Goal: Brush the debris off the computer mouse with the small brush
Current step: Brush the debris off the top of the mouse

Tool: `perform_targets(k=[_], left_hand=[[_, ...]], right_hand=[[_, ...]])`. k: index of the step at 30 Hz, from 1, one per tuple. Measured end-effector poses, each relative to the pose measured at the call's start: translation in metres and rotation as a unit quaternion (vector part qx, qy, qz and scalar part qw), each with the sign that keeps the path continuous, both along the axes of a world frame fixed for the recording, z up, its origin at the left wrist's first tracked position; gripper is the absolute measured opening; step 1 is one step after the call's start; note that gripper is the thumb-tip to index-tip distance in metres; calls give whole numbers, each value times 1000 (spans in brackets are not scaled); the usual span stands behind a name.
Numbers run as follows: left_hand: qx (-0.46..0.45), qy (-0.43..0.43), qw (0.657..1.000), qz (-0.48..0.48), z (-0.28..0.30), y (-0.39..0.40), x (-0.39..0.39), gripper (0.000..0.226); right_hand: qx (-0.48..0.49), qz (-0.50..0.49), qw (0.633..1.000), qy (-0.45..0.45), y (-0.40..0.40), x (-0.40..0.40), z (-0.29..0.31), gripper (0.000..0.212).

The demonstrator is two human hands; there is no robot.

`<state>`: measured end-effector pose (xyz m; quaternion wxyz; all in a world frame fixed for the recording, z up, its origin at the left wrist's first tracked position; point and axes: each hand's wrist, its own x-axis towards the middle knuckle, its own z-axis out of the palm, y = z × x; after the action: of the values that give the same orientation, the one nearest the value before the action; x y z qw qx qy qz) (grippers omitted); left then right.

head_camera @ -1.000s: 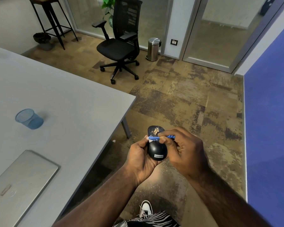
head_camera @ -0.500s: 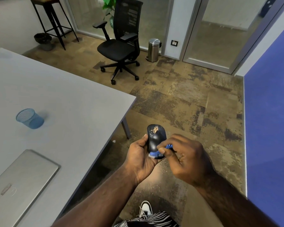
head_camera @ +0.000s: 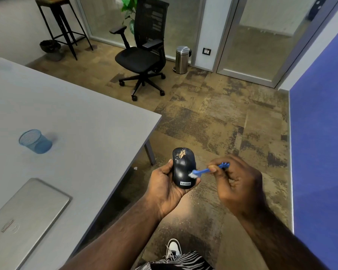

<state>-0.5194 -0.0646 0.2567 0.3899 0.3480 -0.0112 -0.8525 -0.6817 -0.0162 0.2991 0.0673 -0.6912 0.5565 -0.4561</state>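
A black, debris-speckled computer mouse [head_camera: 183, 168] was cradled in the left hand [head_camera: 165, 189] while a small blue plastic brush [head_camera: 207, 170] was pinched in the right hand [head_camera: 236, 184], bristles laid against its side.

I see open carpet floor [head_camera: 213, 121] ahead and right of both hands. The table [head_camera: 98, 121] edge bounds my left; on it a blue mesh cup [head_camera: 35, 141] and closed laptop [head_camera: 25, 213] stand well apart.
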Motion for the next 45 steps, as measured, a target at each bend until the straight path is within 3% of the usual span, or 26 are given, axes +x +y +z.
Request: perform_targets(k=[2,7,12,29,34,41,45], left_hand=[[-1,2,1000,-7,1,2,0,47],[-9,-10,1000,-12,2,3,1,48],[-11,-2,999,-29,2,5,2,49],[-12,-3,998,-66,0,9,-1,49],[-12,-3,998,-62,1,7,-2,48],[-9,-8,997,-71,-2,9,-4,49],[-10,-8,998,-69,-2,8,-4,50]], right_hand=[[-13,-38,999,-8,-5,-3,1,7],[-2,9,1000,-9,-6,2,0,7],[-5,-32,999,-31,-22,-2,3,8],[12,-49,999,16,-66,-4,7,6],[22,-29,997,-61,-60,-6,8,10],[25,-45,999,-8,-66,-7,7,7],[34,-40,996,-75,-65,-10,8,13]])
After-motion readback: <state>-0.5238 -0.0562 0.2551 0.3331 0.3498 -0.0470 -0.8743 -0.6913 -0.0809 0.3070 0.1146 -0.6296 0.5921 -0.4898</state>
